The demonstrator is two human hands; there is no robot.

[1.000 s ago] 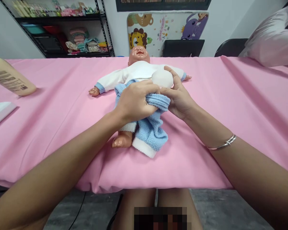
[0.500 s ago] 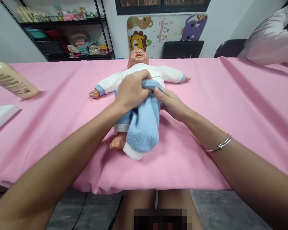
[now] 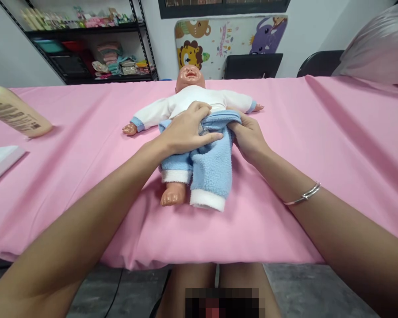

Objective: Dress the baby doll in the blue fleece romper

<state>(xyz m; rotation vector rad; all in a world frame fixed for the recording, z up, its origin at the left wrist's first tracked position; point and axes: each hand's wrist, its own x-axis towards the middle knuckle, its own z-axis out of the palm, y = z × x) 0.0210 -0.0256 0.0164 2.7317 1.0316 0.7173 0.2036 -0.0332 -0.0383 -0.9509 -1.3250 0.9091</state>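
A baby doll (image 3: pixel 189 79) lies on its back, its head away from me, in a white long-sleeved top (image 3: pixel 199 95) with blue cuffs. Fuzzy light-blue pants (image 3: pixel 214 170) with white cuffs lie over its lower body. One bare foot (image 3: pixel 173 194) sticks out of the pants leg on the left; in the other leg no foot shows. My left hand (image 3: pixel 189 130) rests across the front of the pants, thumb stretched out and fingers apart over the belly. At the waistband's right side, my right hand (image 3: pixel 250 134) pinches the blue edge and holds it outward.
A lotion bottle (image 3: pixel 18 110) and a white box-like object (image 3: pixel 3 163) are at the left on the pink-covered table (image 3: pixel 268 229). Behind stand a shelf rack (image 3: pixel 86 28) with supplies, a black chair back (image 3: pixel 320 64) and a bulging translucent plastic bag (image 3: pixel 374 53).
My right hand has moved right, drawing the waistband wider. The empty-looking pants leg has swung right and lies straighter. My left hand has loosened from a grip to spread fingers.
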